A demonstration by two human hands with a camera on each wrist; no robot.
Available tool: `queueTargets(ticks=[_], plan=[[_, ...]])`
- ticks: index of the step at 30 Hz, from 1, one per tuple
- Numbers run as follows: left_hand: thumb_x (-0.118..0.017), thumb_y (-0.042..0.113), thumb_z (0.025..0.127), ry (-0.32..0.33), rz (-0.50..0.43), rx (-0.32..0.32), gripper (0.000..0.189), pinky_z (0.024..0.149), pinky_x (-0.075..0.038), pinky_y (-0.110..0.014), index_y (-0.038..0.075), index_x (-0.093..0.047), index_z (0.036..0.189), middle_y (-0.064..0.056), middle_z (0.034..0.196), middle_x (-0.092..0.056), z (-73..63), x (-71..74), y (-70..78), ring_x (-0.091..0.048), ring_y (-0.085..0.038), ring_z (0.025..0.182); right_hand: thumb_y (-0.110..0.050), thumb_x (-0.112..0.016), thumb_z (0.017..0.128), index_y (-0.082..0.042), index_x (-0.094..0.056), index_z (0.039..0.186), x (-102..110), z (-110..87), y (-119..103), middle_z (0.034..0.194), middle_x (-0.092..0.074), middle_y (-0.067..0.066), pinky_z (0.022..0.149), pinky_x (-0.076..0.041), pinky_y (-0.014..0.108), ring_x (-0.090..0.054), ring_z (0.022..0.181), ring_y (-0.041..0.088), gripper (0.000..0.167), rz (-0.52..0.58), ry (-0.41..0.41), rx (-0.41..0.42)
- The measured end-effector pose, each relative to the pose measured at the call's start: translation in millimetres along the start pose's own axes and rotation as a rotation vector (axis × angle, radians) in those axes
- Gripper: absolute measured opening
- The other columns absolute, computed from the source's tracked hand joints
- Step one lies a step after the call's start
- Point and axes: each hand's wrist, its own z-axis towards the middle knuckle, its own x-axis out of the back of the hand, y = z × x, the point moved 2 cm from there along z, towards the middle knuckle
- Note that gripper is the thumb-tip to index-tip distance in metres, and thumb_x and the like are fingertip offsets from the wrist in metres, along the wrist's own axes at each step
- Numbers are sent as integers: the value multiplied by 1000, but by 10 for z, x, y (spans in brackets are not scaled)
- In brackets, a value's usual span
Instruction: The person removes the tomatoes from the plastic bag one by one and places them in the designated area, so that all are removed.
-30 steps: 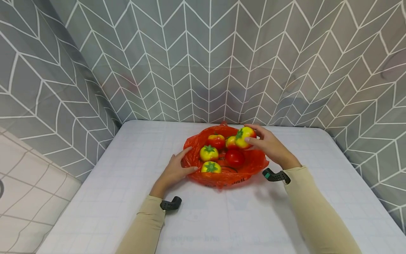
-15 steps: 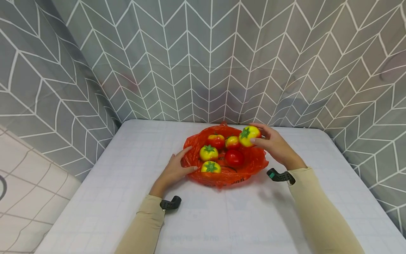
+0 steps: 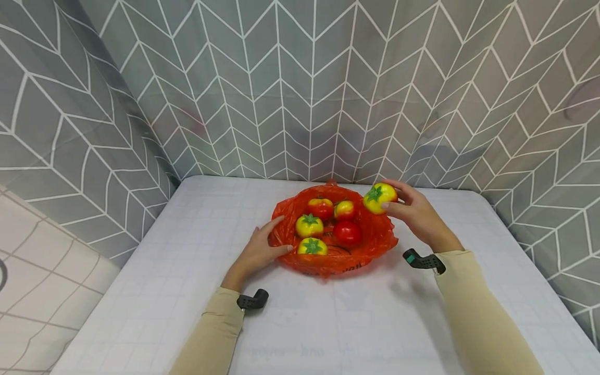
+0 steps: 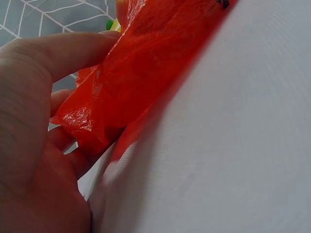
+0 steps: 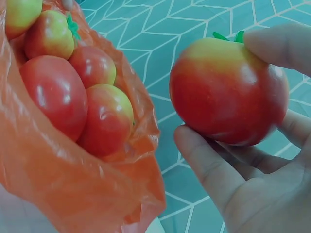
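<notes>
My right hand (image 3: 419,214) holds a yellow-and-red tomato (image 3: 377,198) with a green star-shaped top, thumb on one side and fingers on the other. In the right wrist view this tomato (image 5: 226,94) hangs apart from the bag, above its right rim. A red plastic bag (image 3: 375,237) lies open on the table, with several tomatoes in it, among them a plain red one (image 3: 347,233) and a yellow one (image 3: 309,226). At the bag's left rim, my left hand (image 3: 255,255) grips the crinkled plastic (image 4: 131,73) between thumb and fingers; some fingertips are hidden behind it.
A white cloth covers the table (image 3: 300,317). Behind it and at both sides hangs a grey curtain (image 3: 290,94) with white zigzag lines. Black camera mounts (image 3: 253,300) sit on both wrists.
My right hand has carried the tomato to the right, from over the tomatoes in the bag to its right rim, uncovering the one behind. The left hand and the bag have stayed put.
</notes>
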Motion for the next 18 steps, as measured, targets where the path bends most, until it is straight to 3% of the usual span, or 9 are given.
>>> queueTargets(ticks=[8,18], plan=[[-77,44,83,2,5,2,83,107,-16,-77,37,-36,155,-8,162,-30,18,-22,-29,-2,-46,150,-22,-69,96,-16,-37,154,63,-30,23,147,-42,9,94,-53,30,-48,128,26,67,6,9,2],[-77,44,82,-1,-22,-1,83,108,-17,-76,38,-36,154,-6,162,-30,28,3,-27,-3,-45,150,-24,-65,99,-15,-33,156,244,-61,63,142,-45,12,92,-53,25,-58,118,21,65,11,36,-48]])
